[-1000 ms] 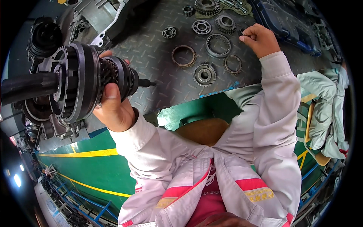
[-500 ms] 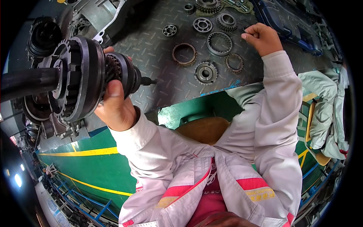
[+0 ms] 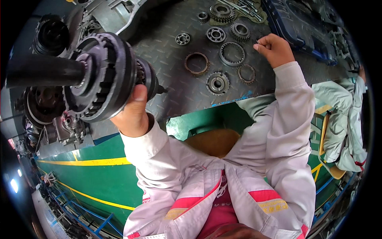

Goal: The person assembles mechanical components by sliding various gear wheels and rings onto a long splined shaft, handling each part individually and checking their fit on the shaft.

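My left hand [image 3: 134, 113] is wrapped round a dark gear shaft [image 3: 47, 71], lifted above the left part of the bench. Its thick end points left, and a large toothed gear [image 3: 85, 101] faces me. The thin tip sticks out beyond my fingers. My right hand [image 3: 275, 49] is closed in a pinch over the bench; whatever sits at its fingertips is too small to name. Close to it lie a toothed ring [image 3: 221, 55], a smaller ring [image 3: 239, 74] and a gear [image 3: 240, 36]. A brownish ring [image 3: 186, 64] and a slotted hub [image 3: 210, 84] rest farther left.
Ball bearings [image 3: 209, 35] and a larger gear [image 3: 223, 16] lie farther back. A blue tool case [image 3: 292, 34] is at the far right, a metal housing [image 3: 113, 16] at the far left. Beyond my right arm sits another person in light trousers [image 3: 338, 131].
My left hand has shifted to the right with the gear shaft, which has turned so its gear face shows more. My right hand stays pinched in nearly the same place.
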